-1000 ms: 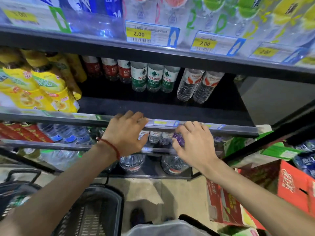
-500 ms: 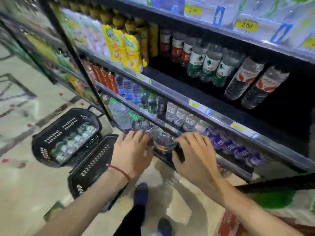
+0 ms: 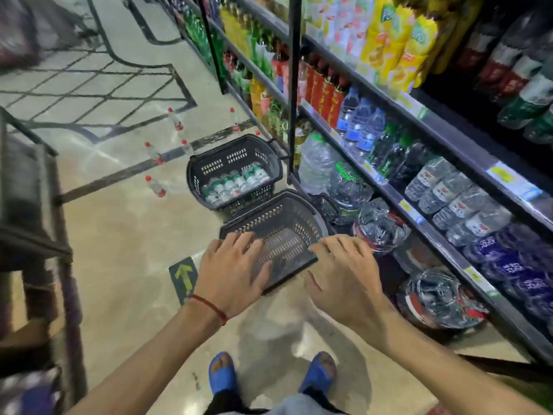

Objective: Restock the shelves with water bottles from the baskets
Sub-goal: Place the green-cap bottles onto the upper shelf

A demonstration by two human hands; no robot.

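Black plastic mesh makes up both baskets on the floor beside the shelves [image 3: 413,210]. The near basket [image 3: 269,217] shows only its bare slotted bottom, so I judge it empty. The far basket [image 3: 233,158], touching it on the far side, holds the green-labelled water bottles [image 3: 236,181], packed lying down in rows.

Both arms reach out over the near basket. The left grip [image 3: 236,271], with a red string [image 3: 209,305] at the wrist, is released, fingers spread flat above the basket's near-left corner. The right grip [image 3: 344,274] is released too, fingers loosely spread near the right rim. Neither holds anything, and I cannot tell whether either touches the rim.

The stock left to shelve sits one basket further off than the hands do. Reaching across the empty basket could catch its rim and tip or shove it into the far one. Stepping round it has its own hazard: red-capped loose bottles [image 3: 155,185] stand scattered on the floor to the left, easy to kick over. Large wrapped jugs [image 3: 350,190] crowd the foot of the shelves to the right, leaving little foot room on that side. Smooth, round bottles lifted several at once may slip free.
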